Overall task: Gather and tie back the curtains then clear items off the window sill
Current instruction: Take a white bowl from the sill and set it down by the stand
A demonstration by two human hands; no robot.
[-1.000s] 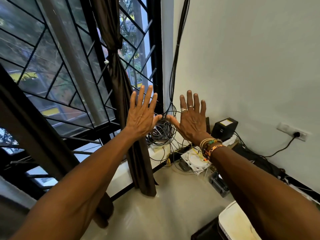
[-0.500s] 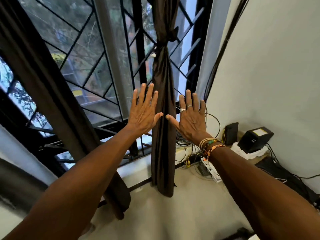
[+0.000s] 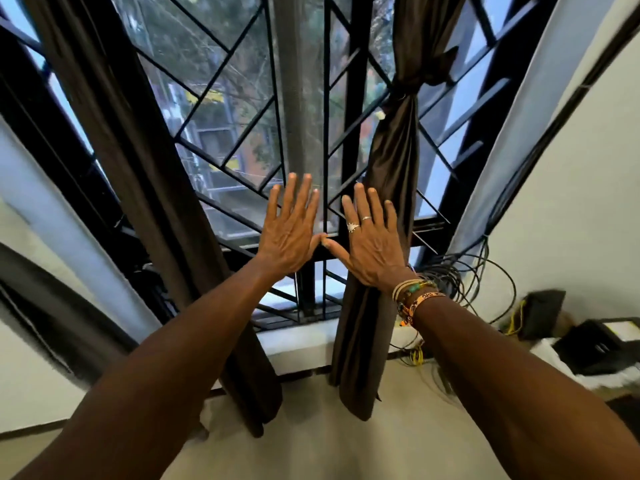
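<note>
Two dark brown curtains hang in front of a barred window. The right curtain (image 3: pixel 391 161) is gathered and tied with a knot high up; its tail falls past the white window sill (image 3: pixel 298 344). The left curtain (image 3: pixel 138 168) hangs as a long gathered column down to the floor. My left hand (image 3: pixel 289 230) and my right hand (image 3: pixel 372 244) are raised side by side before the window, fingers straight and spread, thumbs nearly touching, holding nothing. The right hand wears rings, with bracelets on its wrist.
A tangle of black cables (image 3: pixel 464 271) hangs at the right end of the sill by the white wall. Black boxes (image 3: pixel 595 344) and yellow wires (image 3: pixel 415 355) lie on the floor at right. Black window bars (image 3: pixel 349 140) stand behind the hands.
The view has swung left, bringing both curtains and the window's middle to the centre. My hands stayed raised and spread, and the thumbs have drawn closer together.
</note>
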